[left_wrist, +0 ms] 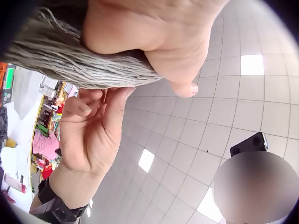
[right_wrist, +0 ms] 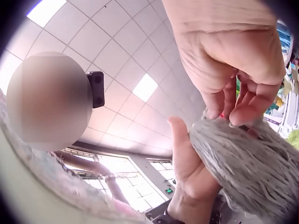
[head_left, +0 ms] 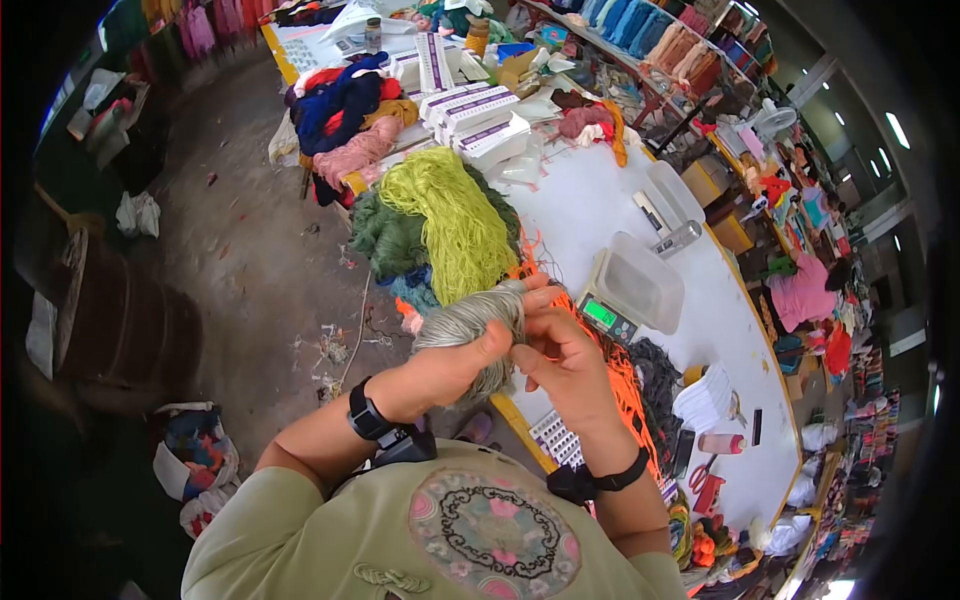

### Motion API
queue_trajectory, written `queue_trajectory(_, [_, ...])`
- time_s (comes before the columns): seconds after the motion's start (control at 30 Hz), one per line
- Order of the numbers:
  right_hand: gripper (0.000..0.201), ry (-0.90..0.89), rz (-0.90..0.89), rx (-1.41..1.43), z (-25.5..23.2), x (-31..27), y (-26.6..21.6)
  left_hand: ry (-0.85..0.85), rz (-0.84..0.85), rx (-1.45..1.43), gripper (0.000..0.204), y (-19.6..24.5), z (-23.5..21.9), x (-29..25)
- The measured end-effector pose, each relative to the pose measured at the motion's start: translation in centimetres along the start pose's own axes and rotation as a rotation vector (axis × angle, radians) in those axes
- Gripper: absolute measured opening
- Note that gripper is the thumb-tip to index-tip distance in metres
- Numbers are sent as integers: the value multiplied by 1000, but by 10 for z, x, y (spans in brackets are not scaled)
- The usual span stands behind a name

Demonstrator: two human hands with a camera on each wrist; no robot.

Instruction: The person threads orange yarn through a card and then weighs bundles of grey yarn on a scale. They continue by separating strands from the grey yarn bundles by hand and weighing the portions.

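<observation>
A thick hank of grey yarn (head_left: 470, 322) is held up in front of the body, over the table's near edge. My left hand (head_left: 455, 365) grips it, with the thumb across the near side and fingertips showing past its far side. At the right end of the hank, my right hand (head_left: 565, 365) pinches at the strands between thumb and fingers. In the right wrist view those fingertips meet at the top of the grey hank (right_wrist: 247, 154). The left wrist view shows the loose strands (left_wrist: 84, 65) running under the left palm.
Lime-green yarn (head_left: 450, 220) lies on dark green yarn beyond the hands. Orange strands (head_left: 625, 390) and a digital scale (head_left: 608, 315) with a plastic tub (head_left: 640, 275) are to the right. White boxes (head_left: 475, 115) stand farther back; red-handled scissors (head_left: 702, 475) lie at the right.
</observation>
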State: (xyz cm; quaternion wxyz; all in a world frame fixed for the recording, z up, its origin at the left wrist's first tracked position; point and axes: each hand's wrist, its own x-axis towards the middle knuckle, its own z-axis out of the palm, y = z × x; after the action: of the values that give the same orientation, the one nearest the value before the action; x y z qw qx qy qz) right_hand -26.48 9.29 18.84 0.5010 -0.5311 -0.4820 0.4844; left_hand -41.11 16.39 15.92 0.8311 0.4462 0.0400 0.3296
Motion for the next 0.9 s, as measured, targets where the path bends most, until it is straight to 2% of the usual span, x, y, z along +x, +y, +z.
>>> queue_trajectory(0.07, [15, -28, -43, -50, -2, 0, 7, 30, 120, 201, 78, -6, -3, 0])
queue_trajectory(0.1, [13, -9, -70, -63, -4, 0, 8, 29, 118, 202, 78, -4, 0, -1])
queue_trajectory(0.17, [10, 10, -96, -74, -7, -1, 7, 120, 19, 191, 71, 1, 6, -2])
queue_trajectory(0.23, [6, 55, -28, 120, -10, -3, 0, 122, -28, 152, 65, 7, 10, 1])
queue_trajectory(0.27, [6, 57, -28, 121, -11, -4, -1, 123, -75, 112, 59, 8, 11, 2])
queue_trajectory(0.4, [7, 95, 28, 180, -13, -6, -3, 206, -97, -46, 46, 0, 8, 3])
queue_trajectory(0.5, [8, 121, 63, 214, -13, -6, -3, 237, -119, 43, 43, 2, 8, 3])
queue_trajectory(0.57, [8, 123, 66, 199, -13, -6, -2, 181, -7, 245, 31, -4, 3, 7])
queue_trajectory(0.6, [8, 105, 50, 171, -14, -6, -1, 181, -8, 245, 31, -4, 4, 8])
queue_trajectory(0.67, [8, 86, 35, 142, -16, -7, 2, 227, 48, 444, 20, -2, 9, 10])
queue_trajectory(0.7, [8, 65, 33, 92, -19, -7, 3, 227, 48, 444, 20, -1, 10, 10])
queue_trajectory(0.77, [8, 42, 31, 43, -20, -7, 4, 204, 94, 649, 19, 0, 11, 12])
queue_trajectory(0.87, [9, 58, 6, 52, -21, -7, 5, 215, 80, 547, 20, -2, 14, 13])
queue_trajectory(0.9, [8, 97, 20, 143, -21, -6, 5, 215, 80, 547, 20, -2, 14, 14])
